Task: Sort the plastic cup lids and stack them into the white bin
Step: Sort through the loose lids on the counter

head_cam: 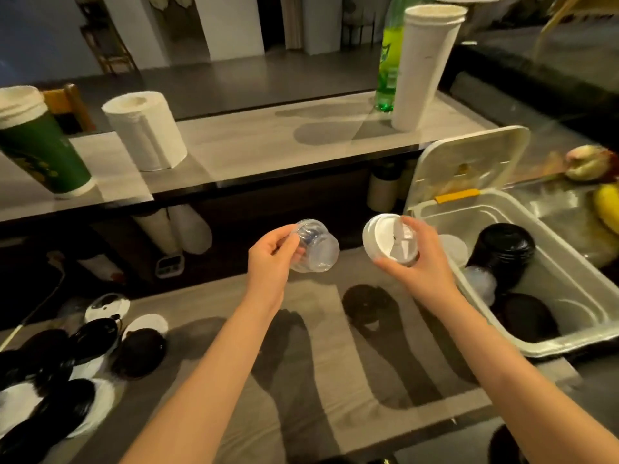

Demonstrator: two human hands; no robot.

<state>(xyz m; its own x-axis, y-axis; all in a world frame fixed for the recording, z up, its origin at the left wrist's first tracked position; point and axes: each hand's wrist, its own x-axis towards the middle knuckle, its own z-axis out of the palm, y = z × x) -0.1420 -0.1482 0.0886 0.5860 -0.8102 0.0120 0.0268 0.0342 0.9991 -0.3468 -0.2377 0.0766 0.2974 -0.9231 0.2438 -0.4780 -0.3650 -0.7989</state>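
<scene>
My left hand [273, 259] grips a stack of clear domed lids [316, 246], held above the counter. My right hand [420, 257] grips a small stack of white flat lids [383, 239] just left of the white bin [569, 343]. Inside the bin lie a stack of black lids [504, 251], more black lids [527, 318], a clear domed stack [482, 283] and a white lid [452, 249]. A loose pile of black and white lids [83, 349] covers the counter's left end.
The bin's hinged cover [469, 159] stands open behind it. On the raised shelf stand a green cup stack [40, 152], a paper towel roll [147, 132], a tall white cup stack [422, 68] and a green bottle [388, 68]. Fruit [603, 195] lies at the right.
</scene>
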